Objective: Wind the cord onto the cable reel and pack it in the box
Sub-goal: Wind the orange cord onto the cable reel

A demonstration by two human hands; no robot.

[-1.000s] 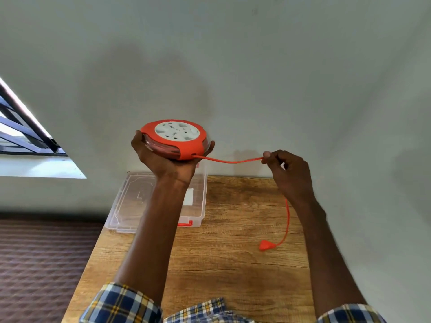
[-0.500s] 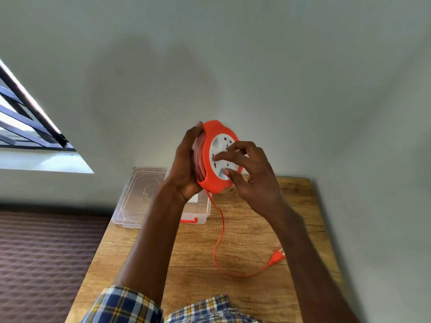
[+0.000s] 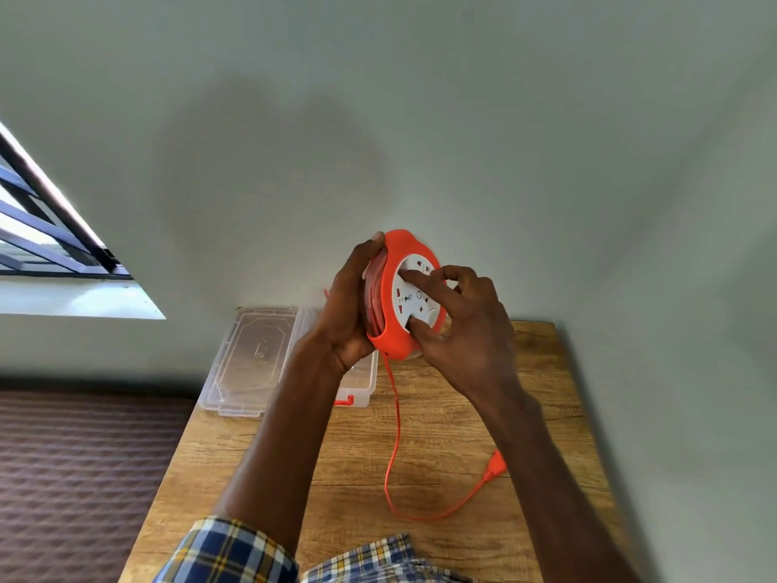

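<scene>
Grip, left hand (image 3: 351, 307): my fingers and thumb curl round the rim of the cable reel (image 3: 401, 294), holding it on edge, raised above the far part of the table (image 3: 420, 435). Grip, right hand (image 3: 458, 326): my fingertips (image 3: 416, 326) press on the white socket face, spread and bent, closed round nothing; I judge this the turning hold for winding. Reel, handling: rigid orange plastic shell, likely light enough for one hand, smooth at the rim, so I take it across the edge and turn it from the face. Cord (image 3: 395, 435): orange, thin and limp, leaves the bottom of the reel, hangs to the table, loops near me and ends at the plug (image 3: 494, 467) lying flat beside my right forearm. Slack of this kind may snag or twist as it feeds in; it wants guiding. Box (image 3: 361, 389): clear plastic with a red latch, open on the far left of the table behind my left wrist, its lid (image 3: 252, 355) laid flat just beside it. Winding unfinished; packing not yet begun.
</scene>
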